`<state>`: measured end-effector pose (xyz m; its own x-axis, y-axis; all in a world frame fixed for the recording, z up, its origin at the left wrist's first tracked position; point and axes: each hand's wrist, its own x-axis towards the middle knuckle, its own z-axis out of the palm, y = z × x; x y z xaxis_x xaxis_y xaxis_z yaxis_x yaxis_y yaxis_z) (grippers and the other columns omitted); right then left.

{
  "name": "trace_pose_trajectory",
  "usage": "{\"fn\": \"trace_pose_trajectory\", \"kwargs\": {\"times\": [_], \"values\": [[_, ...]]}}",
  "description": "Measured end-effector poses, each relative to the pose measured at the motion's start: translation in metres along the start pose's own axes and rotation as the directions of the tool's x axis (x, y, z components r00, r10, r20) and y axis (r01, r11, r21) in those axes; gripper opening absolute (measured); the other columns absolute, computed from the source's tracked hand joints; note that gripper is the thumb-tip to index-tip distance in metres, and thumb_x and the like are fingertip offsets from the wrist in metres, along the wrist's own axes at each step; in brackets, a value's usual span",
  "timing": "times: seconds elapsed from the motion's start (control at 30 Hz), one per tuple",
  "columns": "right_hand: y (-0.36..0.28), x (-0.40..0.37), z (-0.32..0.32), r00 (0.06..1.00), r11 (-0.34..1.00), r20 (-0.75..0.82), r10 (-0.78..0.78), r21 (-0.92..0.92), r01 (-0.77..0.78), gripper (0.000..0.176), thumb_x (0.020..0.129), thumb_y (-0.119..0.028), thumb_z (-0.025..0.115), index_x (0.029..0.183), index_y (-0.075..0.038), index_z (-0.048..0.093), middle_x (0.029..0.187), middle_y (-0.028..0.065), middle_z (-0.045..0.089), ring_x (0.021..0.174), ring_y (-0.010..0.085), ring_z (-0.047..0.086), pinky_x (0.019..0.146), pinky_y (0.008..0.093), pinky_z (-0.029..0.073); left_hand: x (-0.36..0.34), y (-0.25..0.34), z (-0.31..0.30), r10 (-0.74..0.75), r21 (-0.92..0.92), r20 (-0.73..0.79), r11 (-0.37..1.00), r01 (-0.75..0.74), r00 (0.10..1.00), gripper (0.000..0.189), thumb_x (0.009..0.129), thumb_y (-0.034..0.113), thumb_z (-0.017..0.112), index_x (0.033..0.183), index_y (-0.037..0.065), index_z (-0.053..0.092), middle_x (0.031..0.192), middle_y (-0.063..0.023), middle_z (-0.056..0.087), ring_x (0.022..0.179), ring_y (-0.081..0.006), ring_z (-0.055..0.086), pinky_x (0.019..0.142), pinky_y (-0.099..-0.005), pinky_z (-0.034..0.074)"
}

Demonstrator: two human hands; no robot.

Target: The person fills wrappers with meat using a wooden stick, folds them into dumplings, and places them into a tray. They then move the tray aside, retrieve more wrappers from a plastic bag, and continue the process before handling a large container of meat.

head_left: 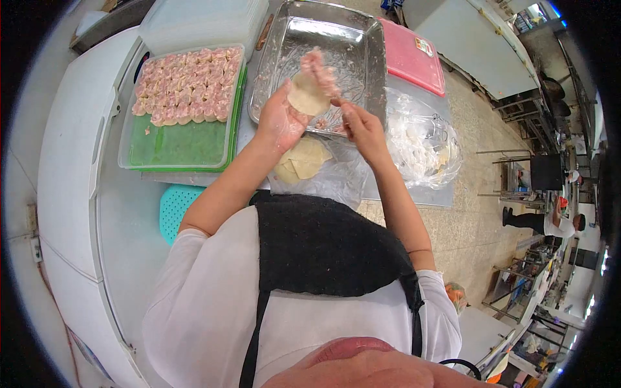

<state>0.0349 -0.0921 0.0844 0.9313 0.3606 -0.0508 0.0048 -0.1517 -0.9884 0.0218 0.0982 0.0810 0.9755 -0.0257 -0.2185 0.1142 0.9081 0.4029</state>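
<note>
My left hand [279, 119] is cupped under a round dough wrapper [305, 97], holding it above the metal tray [365, 45]. My right hand [362, 126] grips a thin spreader whose end carries pink meat filling [318, 70], and that end rests on the wrapper. A few bits of filling lie in the tray. More wrappers [303, 160] are stacked on clear plastic below my hands. To the left, a clear container [174, 145] with a green bottom holds several rows of folded pink dumplings [187, 84].
A crumpled plastic bag [424, 142] lies right of my hands, a pink board [411, 55] beyond it. Stacked white lids [200, 19] sit at the back, a teal perforated lid [173, 208] near my left elbow. Another person [550, 223] stands far right.
</note>
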Motion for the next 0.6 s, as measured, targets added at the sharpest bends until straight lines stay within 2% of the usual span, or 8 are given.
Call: {"fn": "trace_pose_trajectory", "kwargs": {"times": [0.1,0.13,0.2,0.27,0.43,0.47,0.53,0.6], "values": [[0.017,0.007,-0.004,0.930,0.790,0.039,-0.366,-0.514,0.333,0.032,0.096,-0.029,0.054,0.113,-0.004,0.064,0.081,0.0167,0.060,0.066,0.0322,0.058,0.065,0.0380,0.047,0.001,0.004,0.019,-0.007,-0.223,0.076,0.974,0.023,0.997,0.052,0.100,0.046,0.039,0.123,0.001,0.050,0.124,-0.0171,0.056,0.112,-0.0305,0.057,0.102,-0.0464,0.042],[0.007,0.005,-0.012,0.927,0.788,0.047,-0.372,-0.512,0.342,0.032,0.096,-0.029,0.054,0.113,-0.004,0.064,0.081,0.0167,0.060,0.066,0.0322,0.058,0.065,0.0380,0.047,0.007,0.005,0.013,0.021,-0.190,0.016,0.982,-0.018,1.000,0.057,0.098,0.052,0.039,0.121,0.001,0.051,0.121,-0.0172,0.057,0.109,-0.0307,0.057,0.101,-0.0455,0.042],[-0.015,0.001,-0.029,0.934,0.513,0.238,-0.265,-0.786,0.346,0.026,0.095,-0.026,0.055,0.106,-0.005,0.065,0.088,0.0174,0.063,0.074,0.0358,0.063,0.066,0.0438,0.050,0.023,0.004,-0.004,0.067,-0.153,-0.042,0.986,-0.072,0.997,0.062,0.096,0.058,0.040,0.119,0.002,0.052,0.118,-0.0173,0.058,0.105,-0.0308,0.058,0.100,-0.0446,0.042],[-0.025,-0.009,-0.030,0.931,0.469,0.249,-0.268,-0.810,0.352,0.024,0.095,-0.026,0.054,0.104,-0.005,0.064,0.089,0.0175,0.063,0.077,0.0368,0.063,0.068,0.0456,0.051,0.043,-0.005,-0.032,0.181,-0.090,-0.234,0.974,-0.206,0.955,0.060,0.093,0.058,0.046,0.116,0.003,0.055,0.106,-0.0129,0.061,0.104,-0.0308,0.056,0.099,-0.0473,0.041],[-0.014,0.010,-0.047,0.896,0.389,0.345,-0.280,-0.812,0.435,0.026,0.093,-0.022,0.055,0.112,-0.005,0.061,0.087,0.0173,0.062,0.077,0.0370,0.063,0.065,0.0446,0.051,0.023,-0.014,0.007,0.099,-0.028,-0.182,0.994,-0.106,0.978,0.065,0.088,0.065,0.049,0.118,0.008,0.056,0.099,-0.0113,0.060,0.093,-0.0306,0.059,0.088,-0.0587,0.042],[-0.031,0.009,-0.054,0.891,0.379,0.342,-0.298,-0.814,0.440,0.026,0.093,-0.022,0.055,0.112,-0.005,0.061,0.087,0.0173,0.062,0.077,0.0370,0.063,0.065,0.0446,0.051,0.026,-0.015,0.009,0.109,-0.023,-0.164,0.993,-0.114,0.980,0.065,0.088,0.065,0.049,0.118,0.008,0.056,0.099,-0.0113,0.060,0.093,-0.0306,0.059,0.088,-0.0587,0.042],[-0.064,-0.004,-0.059,0.934,0.232,0.339,-0.117,-0.905,0.357,0.028,0.095,-0.023,0.052,0.114,-0.005,0.060,0.086,0.0172,0.061,0.077,0.0370,0.063,0.065,0.0451,0.051,0.031,-0.018,0.007,0.093,0.005,-0.260,0.995,-0.095,0.961,0.064,0.088,0.063,0.052,0.116,0.006,0.057,0.090,-0.0098,0.060,0.087,-0.0293,0.059,0.089,-0.0548,0.044],[-0.047,-0.003,-0.057,0.905,0.303,0.369,-0.210,-0.856,0.420,0.028,0.095,-0.024,0.052,0.114,-0.005,0.060,0.086,0.0170,0.060,0.077,0.0372,0.063,0.066,0.0456,0.051,0.042,-0.021,-0.005,0.097,-0.105,-0.142,0.988,-0.113,0.985,0.057,0.087,0.054,0.060,0.109,0.002,0.057,0.078,-0.0072,0.059,0.083,-0.0272,0.060,0.091,-0.0492,0.045]]}}
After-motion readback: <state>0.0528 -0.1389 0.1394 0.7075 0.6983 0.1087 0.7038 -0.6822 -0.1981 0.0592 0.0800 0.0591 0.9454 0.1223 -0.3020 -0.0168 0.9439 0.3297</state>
